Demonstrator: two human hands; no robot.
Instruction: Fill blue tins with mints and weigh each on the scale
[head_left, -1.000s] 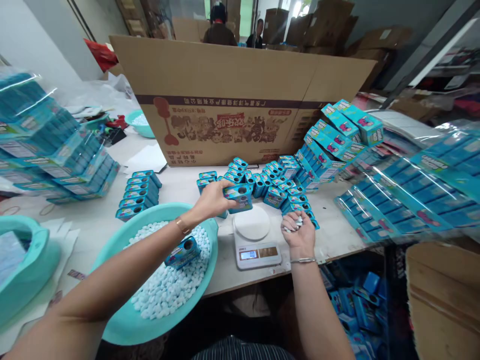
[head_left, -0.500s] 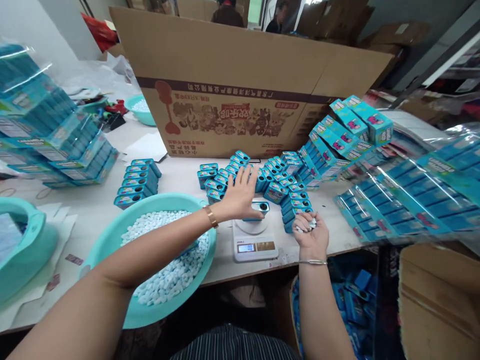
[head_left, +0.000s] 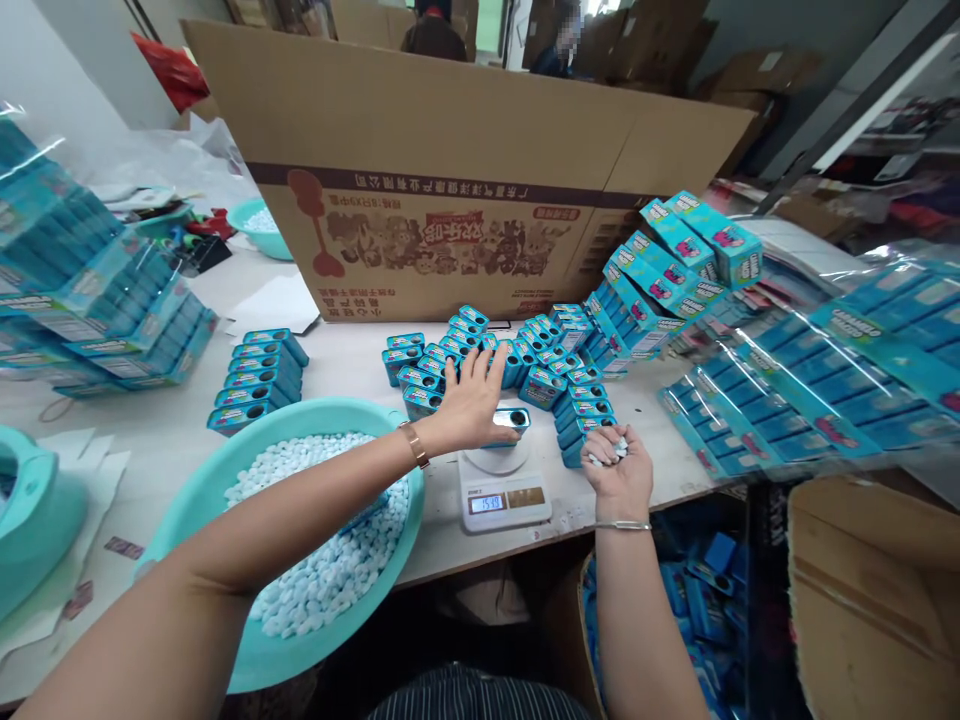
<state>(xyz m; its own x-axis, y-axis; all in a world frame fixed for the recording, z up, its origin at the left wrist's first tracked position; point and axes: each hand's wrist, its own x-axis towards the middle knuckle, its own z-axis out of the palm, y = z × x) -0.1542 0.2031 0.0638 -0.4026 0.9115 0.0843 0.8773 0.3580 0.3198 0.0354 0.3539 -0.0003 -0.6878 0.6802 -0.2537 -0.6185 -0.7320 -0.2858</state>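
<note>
My left hand [head_left: 474, 400] is open, its fingers spread over and beside a small blue candy container [head_left: 513, 420] with a dark round opening on top. That container stands on the white digital scale [head_left: 502, 500], whose display is lit with digits. Whether my thumb touches it I cannot tell. Off to the right, my right hand [head_left: 621, 470] is palm up with curled fingers around several small white candies [head_left: 616, 452]. A teal basin [head_left: 169, 520] full of white candies [head_left: 322, 580] lies under my left forearm; a blue container is partly buried in it.
Several filled-looking blue containers [head_left: 544, 385] stand in rows behind the scale, with another row [head_left: 255, 385] at left. A large cardboard sheet [head_left: 465, 110] stands behind them. Wrapped packs [head_left: 817, 380] stack on both sides. Below the table edge is a carton of blue containers [head_left: 705, 600].
The scale display has gone from zero to a several-digit number. My left hand has barely shifted over the container. The whole view has moved slightly; my right hand still holds the candies.
</note>
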